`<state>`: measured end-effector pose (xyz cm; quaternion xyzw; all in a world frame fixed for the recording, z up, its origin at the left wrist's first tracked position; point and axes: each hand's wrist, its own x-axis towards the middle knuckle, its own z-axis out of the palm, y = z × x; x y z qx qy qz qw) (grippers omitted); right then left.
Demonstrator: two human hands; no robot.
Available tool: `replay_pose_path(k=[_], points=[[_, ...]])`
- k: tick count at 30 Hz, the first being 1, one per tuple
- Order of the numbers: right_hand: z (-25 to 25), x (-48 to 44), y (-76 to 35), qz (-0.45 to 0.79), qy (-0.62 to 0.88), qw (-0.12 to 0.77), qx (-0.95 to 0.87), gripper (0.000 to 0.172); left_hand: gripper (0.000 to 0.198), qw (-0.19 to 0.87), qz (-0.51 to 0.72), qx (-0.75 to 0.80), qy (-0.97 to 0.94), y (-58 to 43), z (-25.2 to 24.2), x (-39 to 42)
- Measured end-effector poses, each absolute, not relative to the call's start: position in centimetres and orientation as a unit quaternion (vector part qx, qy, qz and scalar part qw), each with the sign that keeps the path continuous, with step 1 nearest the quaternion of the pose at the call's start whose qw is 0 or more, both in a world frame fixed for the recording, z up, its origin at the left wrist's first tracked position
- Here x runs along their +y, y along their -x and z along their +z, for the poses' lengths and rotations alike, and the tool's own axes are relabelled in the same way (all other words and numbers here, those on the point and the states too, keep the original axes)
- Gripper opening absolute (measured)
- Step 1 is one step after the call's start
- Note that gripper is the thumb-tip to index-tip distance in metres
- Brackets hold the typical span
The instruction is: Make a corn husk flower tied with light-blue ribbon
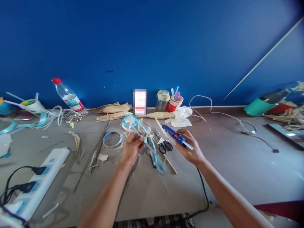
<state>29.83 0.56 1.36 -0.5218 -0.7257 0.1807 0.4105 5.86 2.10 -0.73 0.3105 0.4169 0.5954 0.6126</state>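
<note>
My left hand (132, 146) pinches a light blue ribbon bow (155, 155) near its knot, its loops spreading up and down over the table. In my right hand (191, 147) is a blue hot glue gun (174, 134), with a clear glue stick (188, 145) poking out of its rear end toward me. Its nozzle end points up and left. Black-handled scissors (165, 147) lie between my hands, just right of the bow. A black pen (153, 161) and a thin wooden stick (171, 165) lie partly under or beside the ribbon.
On the left are a white power strip (45, 177) with plugs, a roll of tape (111, 139) and dark thin stems (96, 148). Along the blue wall stand a water bottle (70, 98), dried husks (111, 109), a jar (162, 99) and a red cup (175, 104). A black cord (206, 190) hangs below my right arm.
</note>
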Motion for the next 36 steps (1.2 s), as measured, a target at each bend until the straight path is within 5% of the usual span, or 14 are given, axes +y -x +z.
replay_pose_path(k=[8, 16, 22, 26, 36], points=[[-0.7, 0.2, -28.1, 0.461, 0.505, 0.410, -0.604, 0.032, 0.026, 0.665, 0.627, 0.310, -0.261, -4.9, -0.1, 2.2], [-0.2, -0.4, -26.8, 0.490, 0.454, 0.361, -0.651, 0.026, 0.025, 0.634, 0.660, 0.310, -0.257, -4.6, 0.1, 2.6], [-1.3, 0.8, -28.2, 0.388, 0.582, 0.517, -0.492, 0.020, 0.019, 0.576, 0.644, 0.410, -0.293, -5.5, -0.9, 2.8], [-1.4, 0.8, -29.2, 0.447, 0.492, 0.588, -0.461, 0.025, 0.010, 0.493, 0.600, 0.506, -0.375, -5.7, -1.6, 2.9], [1.2, -1.0, -27.1, 0.399, 0.437, 0.368, -0.717, 0.014, 0.013, 0.467, 0.551, 0.541, -0.432, -5.9, -1.0, 2.6]])
